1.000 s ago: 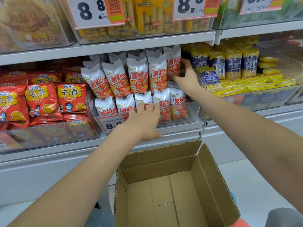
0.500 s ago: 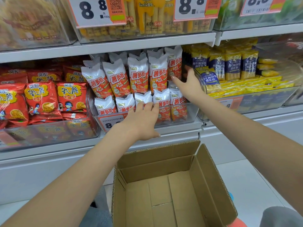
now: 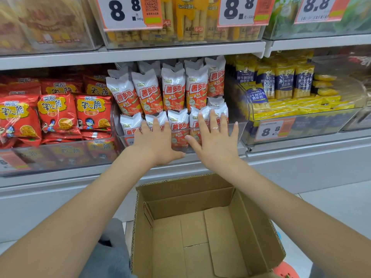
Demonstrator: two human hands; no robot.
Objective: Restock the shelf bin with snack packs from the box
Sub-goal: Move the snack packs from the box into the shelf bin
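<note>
While both hands lie flat against the bin front, these lines hold:

Left hand: the left hand (image 3: 155, 144) is spread, fingers straight and a little apart, thumb stretched out toward the right hand; it grips nothing.
Left hand contact: its palm lies on the front wall of the clear plastic shelf bin (image 3: 240, 131), and its fingertips reach the tops of the lower row of white-and-orange snack packs (image 3: 173, 91).
Right hand: the right hand (image 3: 215, 144) is also fully spread, fingers straight and fanned, with a thin ring (image 3: 215, 128) on one finger; it holds nothing.
Right hand contact: palm against the same bin front, fingertips over the lower packs on the bin's right side; whether they press the packs or only the plastic cannot be told.
Spacing: the two thumbs point at each other and are near but apart.
Arms: both bare forearms stretch forward and upward from the lower corners, converging at the bin.
Snack packs: upright in two rows inside the bin, one row just above the fingertips, one behind them.
Box: the open brown cardboard box (image 3: 259, 223) sits below both wrists, between the forearms, its bare bottom showing.
Left of the left hand: red snack bags (image 3: 58, 113) in a neighbouring bin.
Right of the right hand: yellow-and-blue packs (image 3: 285, 82) behind an orange-and-white price label (image 3: 272, 130).
</note>
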